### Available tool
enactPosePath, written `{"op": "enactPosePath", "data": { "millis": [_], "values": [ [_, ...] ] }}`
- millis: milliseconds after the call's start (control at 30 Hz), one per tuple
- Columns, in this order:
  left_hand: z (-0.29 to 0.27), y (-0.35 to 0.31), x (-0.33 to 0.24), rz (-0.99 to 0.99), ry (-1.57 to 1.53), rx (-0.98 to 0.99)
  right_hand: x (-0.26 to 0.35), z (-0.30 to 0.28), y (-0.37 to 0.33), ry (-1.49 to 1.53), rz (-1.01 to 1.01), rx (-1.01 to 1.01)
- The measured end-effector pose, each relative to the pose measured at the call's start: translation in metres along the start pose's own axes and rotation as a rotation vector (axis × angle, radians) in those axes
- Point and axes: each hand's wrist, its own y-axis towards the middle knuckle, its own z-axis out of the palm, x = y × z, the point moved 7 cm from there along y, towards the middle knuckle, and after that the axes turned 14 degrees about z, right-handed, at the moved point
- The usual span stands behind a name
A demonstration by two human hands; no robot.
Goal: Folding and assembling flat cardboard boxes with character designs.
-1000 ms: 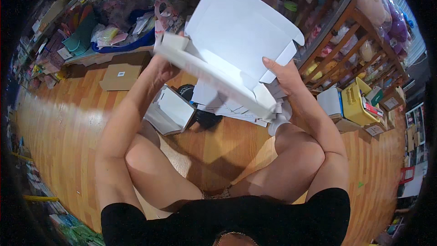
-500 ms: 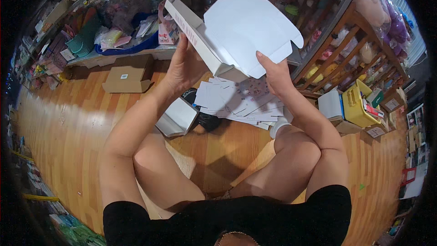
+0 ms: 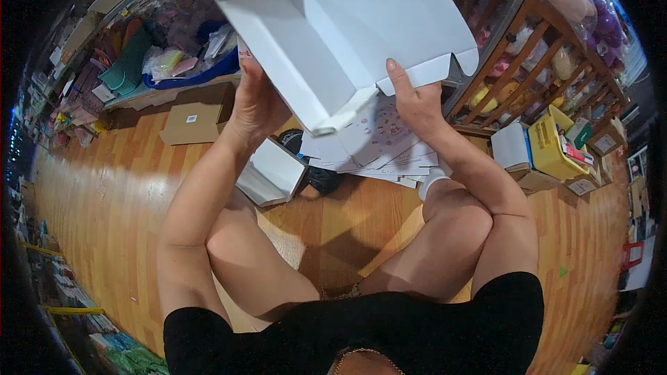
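Note:
A white cardboard box [image 3: 316, 48] with its lid swung open hangs in the air between my hands, its inside bare and facing me. My left hand [image 3: 257, 101] grips the box's near left side; most of those fingers are hidden beneath it. With the thumb on top, my right hand [image 3: 417, 101] pinches the lid's lower right flap. Below the box, a pile of flat printed white sheets [image 3: 375, 153] lies on the floor. Another open white box [image 3: 272, 173] rests left of the pile, beside a black bundle [image 3: 323, 179] I cannot make out clearly.
A brown cardboard box [image 3: 198, 117] stands on the wooden floor at the left, below a shelf with a blue basin [image 3: 187, 78]. To the right are a yellow basket [image 3: 547, 144] and a wooden slatted crib [image 3: 535, 62] full of bagged soft toys.
The box has tilted, so its hollow inside now shows instead of its printed outer side. It has come up and closer, and both hands still hold it.

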Motion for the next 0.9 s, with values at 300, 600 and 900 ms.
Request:
{"op": "enactPosePath", "data": {
  "millis": [300, 600, 900],
  "values": [
    [0.002, -0.006, 0.018, -0.158, -0.113, -0.040, -0.003, -0.003, -0.007, 0.085, 0.047, 0.056],
    [-0.015, 0.009, 0.004, -0.142, -0.076, -0.245, 0.000, 0.003, -0.007, -0.101, -0.030, 0.404],
    [-0.026, 0.006, -0.002, -0.139, 0.163, -0.459, 0.012, -0.010, -0.005, -0.165, -0.102, 0.344]
  ]
}}
